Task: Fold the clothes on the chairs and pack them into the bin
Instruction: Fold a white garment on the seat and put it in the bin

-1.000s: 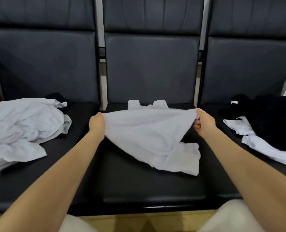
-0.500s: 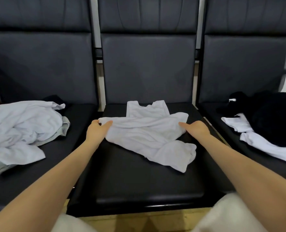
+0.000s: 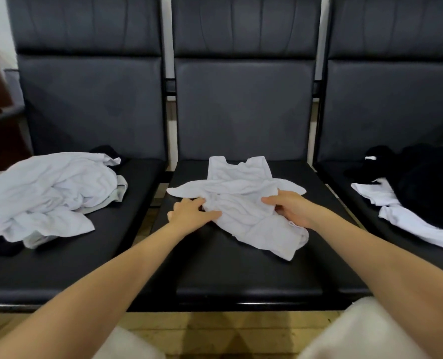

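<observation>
since half a second ago your hands have slid inward along the white tank top (image 3: 237, 200) on the middle chair (image 3: 246, 275). your left hand (image 3: 189, 213) pinches its bunched fabric; your right hand (image 3: 290, 208) curls around a fold.

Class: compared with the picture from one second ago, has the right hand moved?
Yes. The right hand has moved inward along the white garment, from near the middle seat's right edge toward its centre.
</observation>
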### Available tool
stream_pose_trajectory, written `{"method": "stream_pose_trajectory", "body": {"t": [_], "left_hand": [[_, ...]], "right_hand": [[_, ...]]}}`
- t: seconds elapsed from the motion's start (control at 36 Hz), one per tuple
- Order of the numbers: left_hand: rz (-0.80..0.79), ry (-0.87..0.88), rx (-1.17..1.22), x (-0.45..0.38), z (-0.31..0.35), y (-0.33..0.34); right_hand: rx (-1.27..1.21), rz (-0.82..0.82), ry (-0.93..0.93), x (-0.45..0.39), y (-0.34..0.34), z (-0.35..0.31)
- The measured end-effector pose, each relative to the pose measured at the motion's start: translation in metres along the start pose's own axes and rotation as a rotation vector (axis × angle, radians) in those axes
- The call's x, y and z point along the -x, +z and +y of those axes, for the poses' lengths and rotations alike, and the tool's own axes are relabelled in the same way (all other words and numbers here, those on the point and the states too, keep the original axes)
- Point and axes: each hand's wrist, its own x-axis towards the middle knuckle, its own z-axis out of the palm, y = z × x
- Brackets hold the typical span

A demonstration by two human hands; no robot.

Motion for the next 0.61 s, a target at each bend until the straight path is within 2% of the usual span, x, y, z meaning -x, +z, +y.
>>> {"method": "stream_pose_trajectory", "body": {"t": [0.06, 0.14, 0.25, 0.33, 0.39, 0.44, 0.53, 0.61], "left_hand": [[0.063, 0.093, 0.026, 0.002, 0.011, 0.01], [0.06, 0.194, 0.448, -0.001, 0.02, 0.022], [0.029, 0.071, 1.065, -0.001, 0.04, 0.009], [0.136, -0.029, 1.317, -0.011, 0.048, -0.017], [0.24, -0.072, 1.381, -0.02, 0.046, -0.037], [0.302, -0.116, 1.394, -0.027, 0.043, -0.054], [0.279, -0.148, 1.222, -0.032, 0.036, -0.066], [0.224, -0.171, 1.007, -0.035, 0.026, -0.055]], "right_hand": [[0.107, -0.023, 0.002, 0.001, 0.004, 0.0], [0.225, 0.055, -0.007, 0.0, 0.005, 0.0], [0.137, 0.293, -0.115, 0.004, 0.003, -0.01], [-0.002, 0.427, -0.243, 0.008, -0.005, -0.026], [-0.167, 0.48, -0.253, 0.014, -0.01, -0.043], [-0.407, 0.451, -0.197, 0.019, -0.018, -0.058], [-0.639, 0.322, -0.149, 0.026, -0.028, -0.066], [-0.676, 0.322, -0.099, 0.025, -0.03, -0.051]]}}
